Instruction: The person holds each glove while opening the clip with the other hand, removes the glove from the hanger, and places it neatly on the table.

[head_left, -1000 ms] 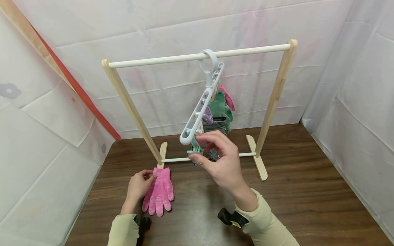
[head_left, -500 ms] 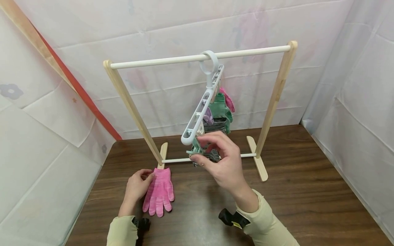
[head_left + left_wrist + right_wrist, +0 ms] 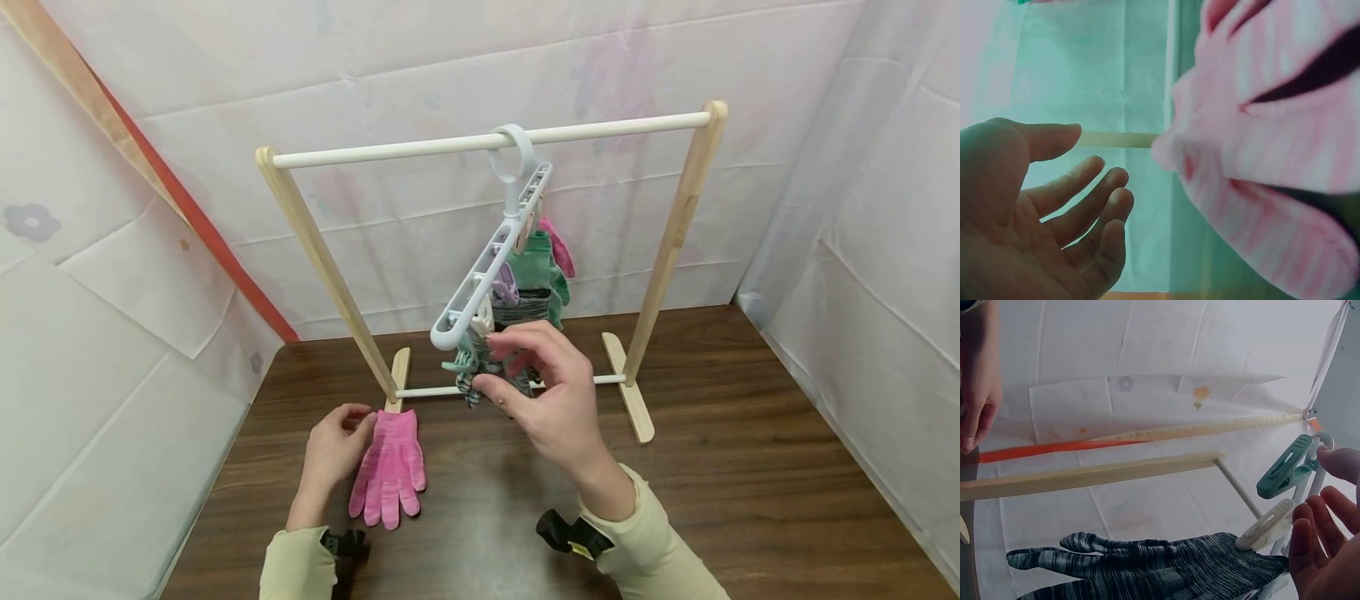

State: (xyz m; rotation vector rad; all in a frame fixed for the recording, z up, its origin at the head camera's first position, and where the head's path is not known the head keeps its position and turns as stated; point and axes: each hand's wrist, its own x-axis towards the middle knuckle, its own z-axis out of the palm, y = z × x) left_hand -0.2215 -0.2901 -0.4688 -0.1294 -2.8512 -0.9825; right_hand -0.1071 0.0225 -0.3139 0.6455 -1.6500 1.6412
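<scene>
My right hand (image 3: 558, 404) is beside the near end of a pale blue clip hanger (image 3: 447, 336). Its thumb and fingers stand apart with nothing pinched between them. A teal clothes peg (image 3: 1288, 465) hangs near the thumb. A white clothes peg (image 3: 1266, 525) grips the cuff of a black-and-grey knitted glove (image 3: 1147, 565), whose corner lies close to my fingertips; contact cannot be judged. On the table lies a pink striped glove (image 3: 388, 471), fingers toward me. My left hand (image 3: 333, 446) is at its cuff, loosely bent; in the left wrist view it appears apart from the glove (image 3: 1291, 150).
The hanger's ring goes round the white rail (image 3: 390, 151) of a wooden rack (image 3: 322, 267). Farther along hang a purple peg (image 3: 506, 283), a green glove (image 3: 534, 262) and a pink glove (image 3: 558, 250). Cloth walls (image 3: 420, 75) enclose the brown table (image 3: 750, 467).
My right hand has let go of the teal peg, and its fingers now sit slightly right of it. The hanger's near end has swung a little left. My left hand has barely moved.
</scene>
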